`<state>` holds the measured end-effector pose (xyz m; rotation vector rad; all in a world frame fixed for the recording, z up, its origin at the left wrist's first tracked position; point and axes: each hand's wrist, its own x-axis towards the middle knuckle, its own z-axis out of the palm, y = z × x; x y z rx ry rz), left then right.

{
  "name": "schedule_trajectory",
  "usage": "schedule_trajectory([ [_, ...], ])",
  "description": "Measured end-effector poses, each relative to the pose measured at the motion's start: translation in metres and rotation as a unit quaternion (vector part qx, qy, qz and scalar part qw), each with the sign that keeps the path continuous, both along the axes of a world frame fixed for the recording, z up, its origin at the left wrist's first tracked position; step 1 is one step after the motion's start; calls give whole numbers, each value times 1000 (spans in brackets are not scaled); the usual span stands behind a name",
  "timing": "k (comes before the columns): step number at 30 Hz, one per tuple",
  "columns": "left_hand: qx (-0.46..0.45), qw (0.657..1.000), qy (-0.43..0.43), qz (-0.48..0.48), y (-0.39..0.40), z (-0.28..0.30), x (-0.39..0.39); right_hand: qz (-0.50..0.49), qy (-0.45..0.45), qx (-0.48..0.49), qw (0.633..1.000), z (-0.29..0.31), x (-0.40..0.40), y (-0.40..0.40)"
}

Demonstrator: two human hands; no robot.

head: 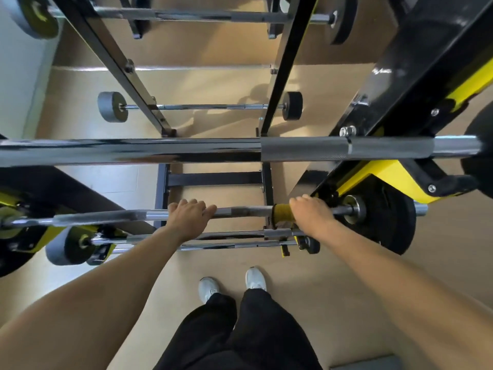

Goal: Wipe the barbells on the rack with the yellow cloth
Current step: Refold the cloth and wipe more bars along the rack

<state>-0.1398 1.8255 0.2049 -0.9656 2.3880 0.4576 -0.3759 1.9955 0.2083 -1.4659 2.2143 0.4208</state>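
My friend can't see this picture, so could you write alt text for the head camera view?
Seen from above, a person's right hand grips a yellow cloth wrapped round a racked barbell, near its black weight plate, while the left hand holds the same bar. More barbells sit on the rack.

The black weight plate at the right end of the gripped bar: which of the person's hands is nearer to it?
Right. The right hand grips the bar with the yellow cloth beside the black weight plate; the left hand holds mid-bar.
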Motion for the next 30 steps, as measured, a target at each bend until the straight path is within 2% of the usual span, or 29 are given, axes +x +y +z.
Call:
schedule_trajectory([
  [5,-18,1000,11,21,1,-6,-2,18,-111,2,994,-9,45,-57],
  [10,-31,998,18,52,-3,-13,-2,78,-162,-91,979,-22,93,-95],
  [12,-7,998,23,64,-3,-14,-3,88,-162,-88,979,-24,77,-83],
  [18,11,996,24,91,-5,-20,-3,40,-36,7,999,-15,-7,-15],
  [21,0,996,26,90,-3,-21,-2,34,-14,33,999,-9,-7,-12],
  [24,-8,996,28,89,-3,-22,2,0,-58,41,997,-9,29,-46],
  [27,-8,997,23,77,-3,-23,0,-36,-100,-5,994,-19,74,-82],
  [30,-22,996,24,80,-5,-24,-2,4,-148,-83,986,-27,106,-102],
])
